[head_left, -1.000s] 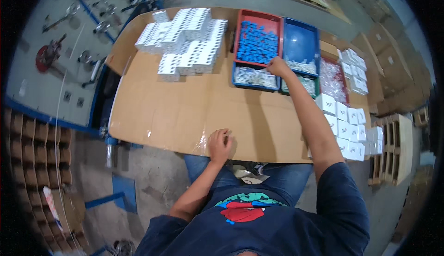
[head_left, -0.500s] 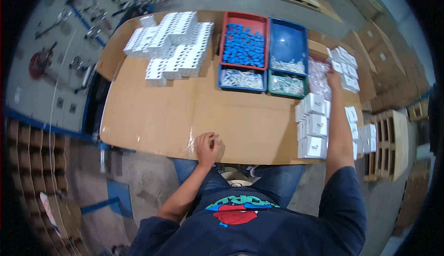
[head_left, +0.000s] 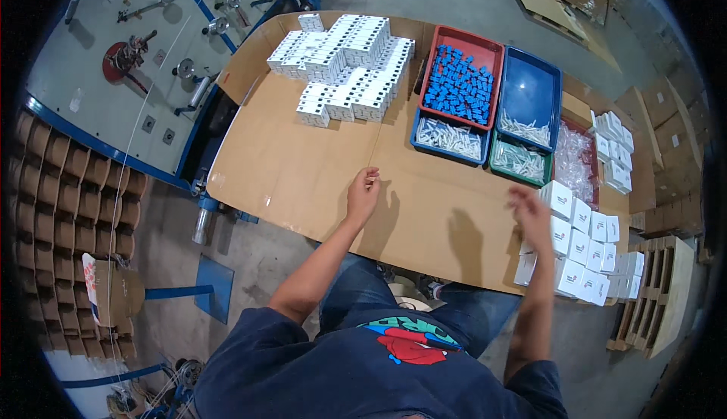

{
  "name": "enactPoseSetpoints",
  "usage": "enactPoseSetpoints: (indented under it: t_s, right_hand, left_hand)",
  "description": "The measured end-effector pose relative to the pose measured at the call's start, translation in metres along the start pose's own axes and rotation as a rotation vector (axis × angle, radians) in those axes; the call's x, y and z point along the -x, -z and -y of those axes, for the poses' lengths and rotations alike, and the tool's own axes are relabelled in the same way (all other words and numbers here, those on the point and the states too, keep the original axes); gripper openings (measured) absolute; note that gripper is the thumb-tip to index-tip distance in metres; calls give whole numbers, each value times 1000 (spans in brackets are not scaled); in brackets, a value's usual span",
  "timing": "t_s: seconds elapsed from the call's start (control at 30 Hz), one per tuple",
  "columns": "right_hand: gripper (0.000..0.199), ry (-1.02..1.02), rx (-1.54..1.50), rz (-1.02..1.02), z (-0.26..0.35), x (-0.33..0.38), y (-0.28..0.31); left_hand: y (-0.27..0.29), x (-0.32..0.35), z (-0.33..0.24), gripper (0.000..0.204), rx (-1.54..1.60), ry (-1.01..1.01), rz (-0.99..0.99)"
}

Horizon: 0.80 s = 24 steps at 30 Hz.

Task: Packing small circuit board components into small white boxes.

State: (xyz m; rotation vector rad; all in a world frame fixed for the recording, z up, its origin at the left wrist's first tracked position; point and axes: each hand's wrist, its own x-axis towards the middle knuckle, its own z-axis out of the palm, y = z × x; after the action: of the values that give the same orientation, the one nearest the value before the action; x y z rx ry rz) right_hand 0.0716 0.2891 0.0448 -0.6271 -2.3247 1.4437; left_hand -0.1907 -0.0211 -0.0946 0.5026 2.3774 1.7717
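Withdrew right hand [head_left: 531, 214] from clear bags [head_left: 573, 163] in red tray [head_left: 596, 186] to beside white boxes [head_left: 578, 246], apparently ending reach. Noted left hand [head_left: 363, 194] above cardboard [head_left: 295, 165], fingers curled, right blurred; cannot tell if pinching anything.

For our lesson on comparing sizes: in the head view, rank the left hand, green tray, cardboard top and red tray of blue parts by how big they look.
1. Cardboard top
2. Red tray
3. Green tray
4. Left hand, though it looks nearer the camera, so true size is unsure.
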Motion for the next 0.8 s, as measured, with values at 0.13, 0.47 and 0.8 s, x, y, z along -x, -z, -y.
enactPoseSetpoints:
  t_s: [0.13, 0.47, 0.8]
  right_hand:
    - [29, -96, 168, 105, -36, 75, -82]
    - [25, 0, 337, 116, -39, 158, -136]
    - [23, -38, 219, 106, -46, 159, -136]
  left_hand:
    - [-9, -8, -7, 25, 17, 58, 107]
    - [15, -79, -26, 38, -598, -315, 87]
    - [-2, -182, -55, 66, -971, -565, 44]
